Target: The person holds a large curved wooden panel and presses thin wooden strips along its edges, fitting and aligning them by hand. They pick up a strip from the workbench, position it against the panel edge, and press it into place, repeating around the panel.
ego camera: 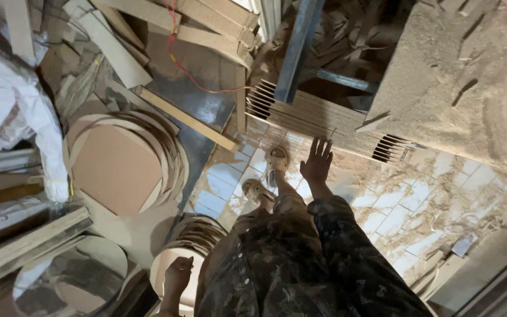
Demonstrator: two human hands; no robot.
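Nearest the camera, the person's patterned trousers [300, 264] fill the lower middle and hide the floor beneath them; the bottom edge cuts them off. The left hand [177, 276] sits low at that edge, fingers curled loosely over the rim of a round wooden disc [168, 264] — whether it truly grips the rim or only rests there is hard to tell, since the disc's lower part runs out of view. Just behind it lies a small stack of discs [200, 232], partly covered by the leg.

The right hand [317, 161] stretches forward, fingers spread wide and holding nothing, just short of the stack of thin boards [318, 117] — its far end slips under the sawdust-covered table [453, 76]. Two sandalled feet [268, 173] stand on the dusty tiled floor [406, 205] beside that hand.

Farther left, a bigger pile of round cut-outs [118, 164] lies flat, and a white sack [13, 100] bulges at the edge, contents unseen. Beyond, loose timber strips [148, 35] and a red wire [183, 67] blur into clutter.
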